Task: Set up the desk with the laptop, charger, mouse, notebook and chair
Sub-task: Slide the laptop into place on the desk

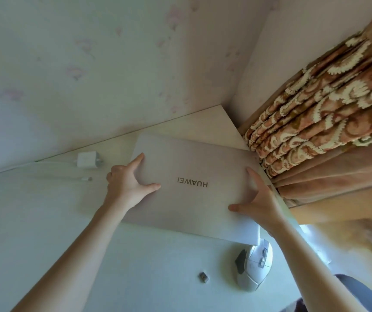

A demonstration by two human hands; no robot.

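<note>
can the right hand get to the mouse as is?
Probably not straight away: the right hand is gripping the closed laptop's right edge, and the laptop's near corner hangs over the front of the mouse. Its rear is exposed, though.

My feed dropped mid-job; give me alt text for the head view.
Both hands, left hand and right hand, grip the sides of a closed laptop over a pale desk. A white charger lies left of it; a white mouse sits near its front right corner.

White desk (45,221) w/ laptop (191,188), charger (87,160), mouse (253,266).
</note>
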